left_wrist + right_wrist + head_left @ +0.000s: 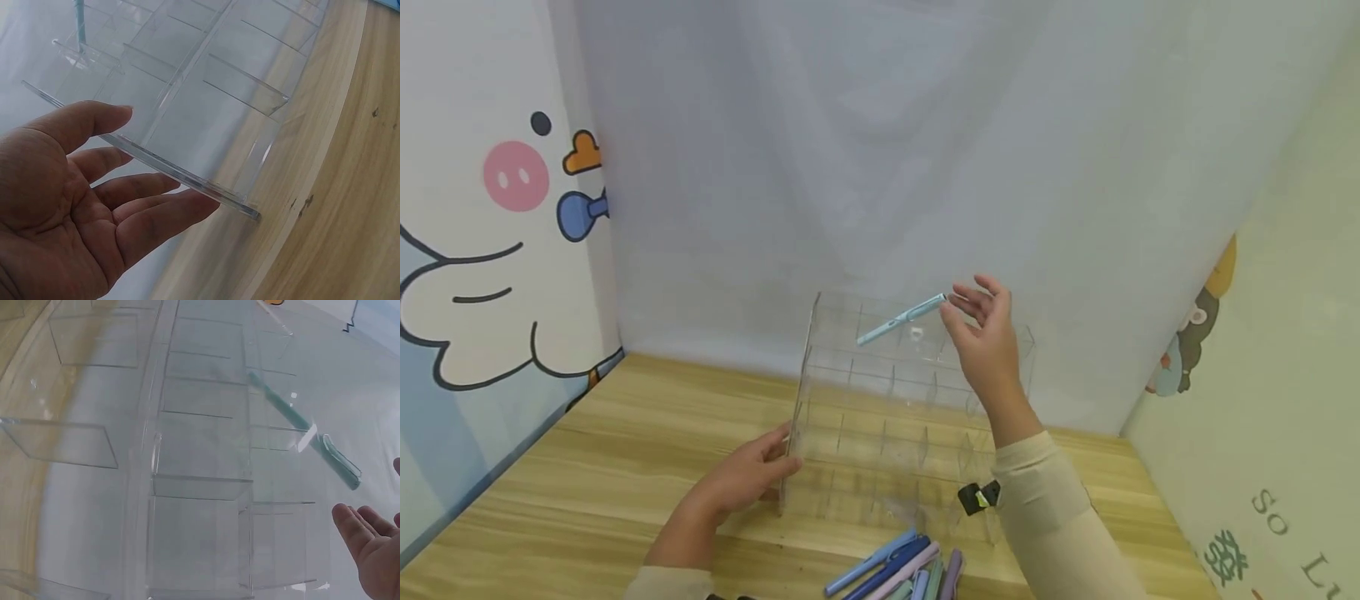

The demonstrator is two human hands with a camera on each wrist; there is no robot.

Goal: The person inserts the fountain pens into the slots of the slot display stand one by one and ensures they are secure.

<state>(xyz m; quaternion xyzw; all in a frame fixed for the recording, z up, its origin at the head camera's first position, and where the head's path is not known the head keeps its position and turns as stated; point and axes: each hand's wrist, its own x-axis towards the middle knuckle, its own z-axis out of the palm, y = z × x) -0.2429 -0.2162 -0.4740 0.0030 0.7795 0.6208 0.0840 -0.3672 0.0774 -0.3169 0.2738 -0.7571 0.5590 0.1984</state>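
Note:
A clear acrylic rack [865, 450] with many small compartments stands on the wooden table. My left hand [748, 475] holds its left side edge, the thumb [103, 119] on one face and the fingers on the other. A light blue pen [898, 321] lies slanted at the rack's top row, its clip end toward the right. Close to that clip end is my right hand [985, 333], its fingers spread. In the right wrist view a small gap separates the fingertips [344, 515] from the pen [340, 462], and nothing is in the hand.
Several pens lie in a bunch in front of the rack, among them a dark blue pen [887, 568] and a purple pen [951, 575]. A grey-white curtain [880, 167] hangs behind. Printed cartoon panels flank the table [625, 467] at left and right.

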